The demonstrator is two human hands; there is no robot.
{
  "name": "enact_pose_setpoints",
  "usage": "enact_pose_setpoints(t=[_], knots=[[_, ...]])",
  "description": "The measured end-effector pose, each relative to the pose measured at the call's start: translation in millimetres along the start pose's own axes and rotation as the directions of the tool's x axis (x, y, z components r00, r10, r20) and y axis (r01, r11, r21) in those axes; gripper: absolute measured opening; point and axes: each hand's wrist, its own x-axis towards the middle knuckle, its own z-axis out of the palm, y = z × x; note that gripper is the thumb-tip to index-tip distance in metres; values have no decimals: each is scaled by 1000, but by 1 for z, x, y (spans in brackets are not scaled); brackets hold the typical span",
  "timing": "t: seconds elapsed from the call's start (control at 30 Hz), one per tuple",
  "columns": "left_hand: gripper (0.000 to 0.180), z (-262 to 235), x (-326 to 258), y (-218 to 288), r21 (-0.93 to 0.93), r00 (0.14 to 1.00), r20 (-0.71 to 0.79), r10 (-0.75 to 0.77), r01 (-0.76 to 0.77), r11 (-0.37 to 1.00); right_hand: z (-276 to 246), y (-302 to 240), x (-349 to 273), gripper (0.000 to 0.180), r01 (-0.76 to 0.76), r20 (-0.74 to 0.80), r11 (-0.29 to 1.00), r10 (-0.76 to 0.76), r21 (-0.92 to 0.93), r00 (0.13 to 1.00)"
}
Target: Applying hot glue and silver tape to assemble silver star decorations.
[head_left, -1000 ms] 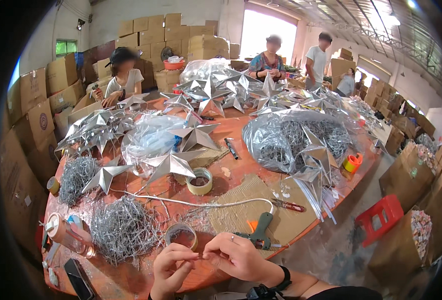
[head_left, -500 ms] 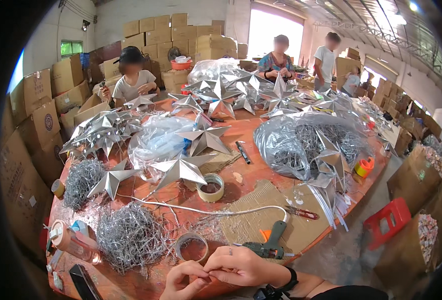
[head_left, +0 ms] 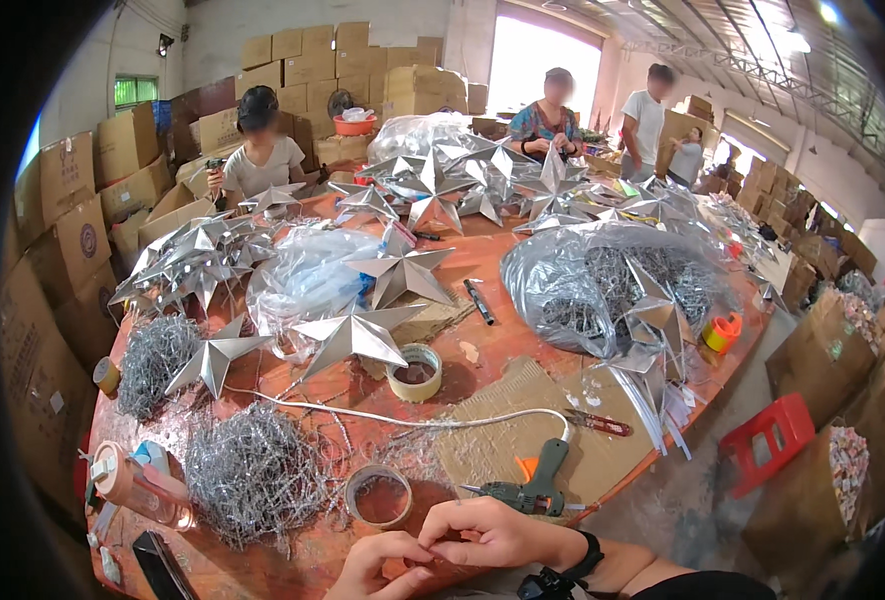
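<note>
While my left hand (head_left: pixel 385 566) and right hand (head_left: pixel 493 532) touch, can't tell if they're pinching anything. Stray twitch could bump that glue gun (head_left: pixel 538 487).

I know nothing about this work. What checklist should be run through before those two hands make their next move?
1. Bare left hand and bare right hand in view: ok, fingertips together.
2. Something held between fingertips: cannot tell, too small or hidden.
3. Green plastic glue gun clear of the right hand: cannot tell, it lies just beyond.
4. Thin white cord clear of both hands: ok, it curves beyond them to the glue gun.
5. Slim red-handled cutter away from both hands: ok, on brown cardboard.
6. Uncluttered space nearby: not ok, a ring-shaped tape roll and tangled silver tinsel lie close.
</note>
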Motion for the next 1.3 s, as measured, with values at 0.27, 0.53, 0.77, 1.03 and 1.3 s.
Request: enact_pose_setpoints(t=[0.27, 0.53, 0.77, 1.03, 1.3], knots=[[17, -6, 1, 9, 97, 999, 50, 14, -19, 995, 8, -6, 0, 14, 12, -39, 989, -18, -149, 999], [9, -3, 1, 17, 10, 999, -2, 51, -51, 999, 21, -14, 3, 13, 32, -72, 985, -45, -172, 996], [10, -5, 1, 14, -63, 995, -39, 89, -91, 994, 30, -17, 2, 11, 24, -124, 974, -53, -225, 991], [8, -9, 2, 19, -55, 996, -36, 79, -80, 995, 37, -17, 3, 11, 145, -147, 913, -215, -381, 965], [8, -11, 2, 19, -201, 998, 20, 57, -52, 978, 34, -16, 2, 13, 67, -67, 982, -80, -177, 995]])
